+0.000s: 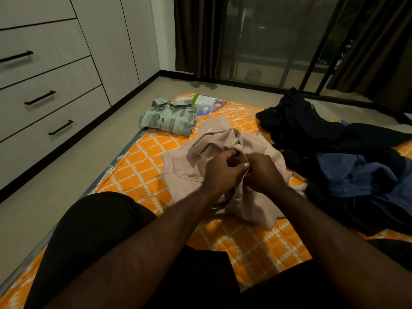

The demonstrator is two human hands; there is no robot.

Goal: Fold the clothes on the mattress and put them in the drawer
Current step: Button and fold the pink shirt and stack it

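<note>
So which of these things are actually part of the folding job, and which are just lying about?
Part of the job: pink shirt, gripped by left hand and right hand; folded green shirt; pile of dark and blue clothes; mattress; drawers.

Just lying about: curtains; glass door; dark bundle on the floor.

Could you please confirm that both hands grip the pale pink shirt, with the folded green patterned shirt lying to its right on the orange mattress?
Not quite: the head view shows the folded green patterned shirt to the left of the pale pink shirt. The left hand and right hand grip it.
</note>
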